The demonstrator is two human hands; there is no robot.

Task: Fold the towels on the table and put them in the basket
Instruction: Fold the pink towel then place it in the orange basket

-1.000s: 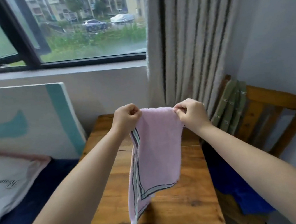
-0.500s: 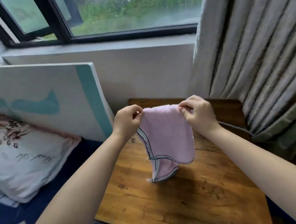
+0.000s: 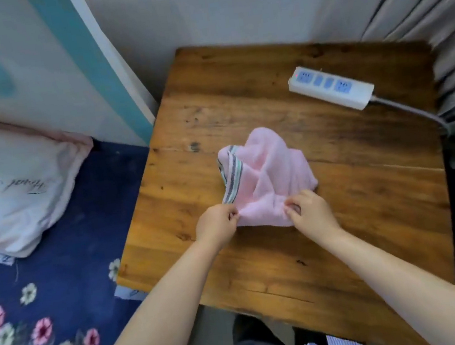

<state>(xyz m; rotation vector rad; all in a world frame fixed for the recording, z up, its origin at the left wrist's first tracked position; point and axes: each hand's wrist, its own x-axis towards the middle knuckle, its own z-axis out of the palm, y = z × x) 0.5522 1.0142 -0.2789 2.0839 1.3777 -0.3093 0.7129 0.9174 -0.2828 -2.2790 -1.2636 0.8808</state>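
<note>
Both forearms reach in from the six o'clock edge and converge over the middle of the wooden counter (image 3: 356, 213). The left hand (image 3: 217, 225) has its fingers curled, pinching the near left corner of the pink towel (image 3: 270, 178). The right hand (image 3: 311, 214) has its fingers bent inward, gripping the near right corner. The two hands sit close together, knuckles up, wrists nearly level with the counter. The towel lies rumpled on the counter at the centre, its striped border bunched at nine o'clock of the heap. A white power strip (image 3: 331, 87) lies at one o'clock of the towel, well apart. A pillow (image 3: 13, 183) rests on the floral bed (image 3: 52, 325) at nine o'clock.
</note>
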